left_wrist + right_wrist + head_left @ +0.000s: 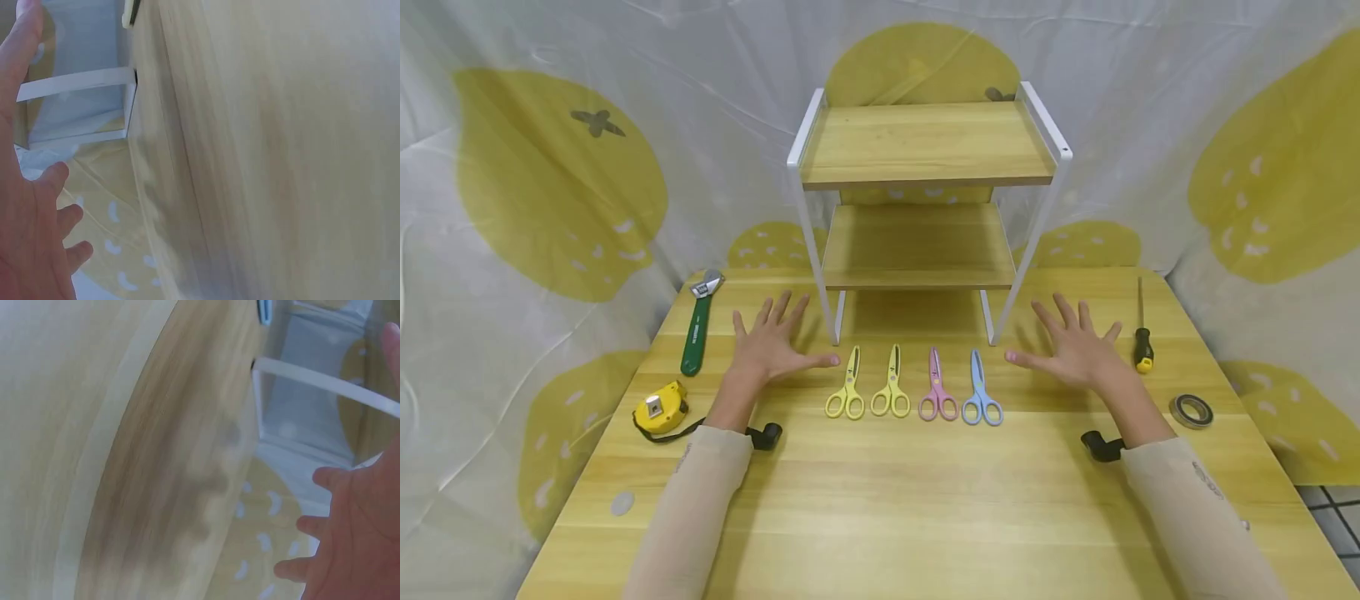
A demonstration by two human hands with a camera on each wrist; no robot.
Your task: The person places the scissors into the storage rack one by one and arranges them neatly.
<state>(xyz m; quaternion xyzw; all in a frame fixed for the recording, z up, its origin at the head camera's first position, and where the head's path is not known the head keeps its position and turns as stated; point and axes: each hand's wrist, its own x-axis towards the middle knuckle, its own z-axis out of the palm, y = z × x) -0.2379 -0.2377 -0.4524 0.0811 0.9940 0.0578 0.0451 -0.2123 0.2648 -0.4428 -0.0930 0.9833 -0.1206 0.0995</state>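
My left hand point(769, 346) is held over the table with fingers spread and nothing in it, its thumb pointing at a yellow pair of scissors point(849, 385). Beside that lies a second yellow pair of scissors point(892, 383). Then come a pink pair of scissors point(936, 383) and a blue pair of scissors point(979, 387), all in a row with blades away from me. On the right, my right hand point(1075, 348) is likewise spread and holds nothing; its thumb points toward the blue pair. In the wrist views both palms show bare.
A two-tier shelf point(925, 146) with white legs stands behind the scissors. At left lie an adjustable wrench point(697, 325), a tape measure point(662, 408) and a grey disc point(622, 503). At right lie a screwdriver point(1142, 342) and a roll of tape point(1191, 411).
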